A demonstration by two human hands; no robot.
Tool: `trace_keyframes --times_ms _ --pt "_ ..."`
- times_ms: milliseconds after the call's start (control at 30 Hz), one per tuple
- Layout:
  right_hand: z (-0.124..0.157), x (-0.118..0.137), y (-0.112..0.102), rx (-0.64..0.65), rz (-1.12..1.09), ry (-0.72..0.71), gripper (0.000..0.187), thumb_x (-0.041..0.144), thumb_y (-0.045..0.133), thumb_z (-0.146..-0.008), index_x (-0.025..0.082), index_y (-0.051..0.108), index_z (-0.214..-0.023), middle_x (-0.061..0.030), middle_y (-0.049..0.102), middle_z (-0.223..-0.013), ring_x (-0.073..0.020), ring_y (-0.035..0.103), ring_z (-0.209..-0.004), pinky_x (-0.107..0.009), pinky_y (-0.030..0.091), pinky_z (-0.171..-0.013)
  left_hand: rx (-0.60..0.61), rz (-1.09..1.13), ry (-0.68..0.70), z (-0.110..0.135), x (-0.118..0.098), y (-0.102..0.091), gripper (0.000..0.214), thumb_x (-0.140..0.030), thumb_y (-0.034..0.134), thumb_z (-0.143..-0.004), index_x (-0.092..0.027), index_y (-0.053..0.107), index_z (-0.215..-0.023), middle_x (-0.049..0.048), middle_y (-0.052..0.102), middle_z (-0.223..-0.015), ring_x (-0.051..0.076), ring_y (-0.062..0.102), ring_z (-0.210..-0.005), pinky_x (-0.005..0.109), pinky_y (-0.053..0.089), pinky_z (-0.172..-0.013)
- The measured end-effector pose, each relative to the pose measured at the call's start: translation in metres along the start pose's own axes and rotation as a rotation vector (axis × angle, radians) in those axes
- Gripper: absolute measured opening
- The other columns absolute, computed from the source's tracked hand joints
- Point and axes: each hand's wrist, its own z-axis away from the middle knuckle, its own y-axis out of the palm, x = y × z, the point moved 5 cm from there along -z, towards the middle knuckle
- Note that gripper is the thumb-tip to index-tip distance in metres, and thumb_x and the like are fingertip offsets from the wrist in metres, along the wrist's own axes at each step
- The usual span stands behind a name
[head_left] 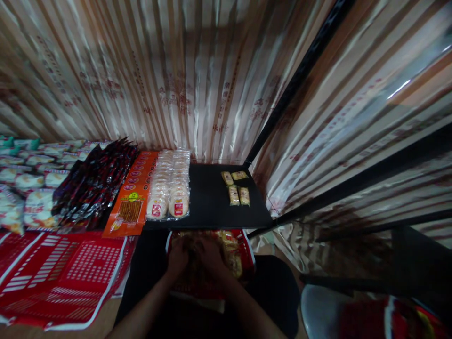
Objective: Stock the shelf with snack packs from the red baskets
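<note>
Both my hands reach down into a red basket (247, 249) full of small yellow snack packets, just below the front edge of a black shelf (208, 202). My left hand (178, 259) and my right hand (210, 256) sit close together among the packets. The spot is dark and blurred, so the fingers and what they hold are unclear. Several small yellow packets (236, 187) lie on the shelf's right part. Clear bags of round crackers (169, 186) lie at the shelf's middle.
Orange flat packs (134, 193) and dark red packets (93, 183) lie left of the crackers, with white-wrapped snacks (28, 183) further left. Flattened red crates (60, 273) lie at the lower left. Striped curtains hang behind. A white stool (321, 306) stands at the lower right.
</note>
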Motion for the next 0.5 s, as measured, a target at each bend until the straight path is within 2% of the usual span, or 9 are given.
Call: trace_keyframes --times_ms 100,300,400,500 --pt "0.004 -0.001 -0.016 -0.02 -0.09 0.036 0.016 0.019 0.047 -0.078 0.02 0.063 -0.082 -0.0026 0.067 -0.08 -0.0165 0.06 -0.075 -0.026 0.043 -0.07 0.078 0.046 -0.033 0.007 -0.002 -0.001 0.044 -0.004 0.043 -0.071 -0.013 0.058 -0.112 0.0107 0.059 -0.121 0.02 0.05 -0.116 0.037 0.034 -0.103" --pt "0.001 0.005 -0.049 -0.061 -0.396 0.053 0.012 0.026 0.05 -0.074 0.02 0.06 -0.072 0.0027 0.059 -0.063 -0.0124 0.053 -0.06 -0.023 0.041 -0.059 0.167 0.166 -0.011 0.017 -0.013 -0.001 0.039 -0.01 0.052 -0.069 -0.018 0.059 -0.107 0.0048 0.066 -0.11 0.017 0.06 -0.102 0.032 0.044 -0.093" --pt "-0.001 0.014 -0.063 -0.062 -0.534 0.063 0.017 0.034 0.052 -0.074 0.018 0.059 -0.074 0.0038 0.056 -0.061 -0.0109 0.05 -0.056 -0.022 0.039 -0.055 0.225 0.331 0.035 0.022 -0.025 -0.002 0.03 -0.017 0.053 -0.071 -0.018 0.061 -0.1 0.0037 0.069 -0.101 0.017 0.063 -0.093 0.029 0.048 -0.085" --pt "-0.001 0.022 -0.072 -0.071 -0.6 0.098 0.029 0.045 0.053 -0.075 0.018 0.06 -0.076 0.0033 0.056 -0.063 -0.0113 0.051 -0.059 -0.022 0.04 -0.057 0.231 0.554 0.021 0.025 -0.038 -0.008 0.029 -0.026 0.054 -0.071 -0.016 0.06 -0.097 0.0053 0.069 -0.098 0.019 0.064 -0.09 0.031 0.049 -0.081"
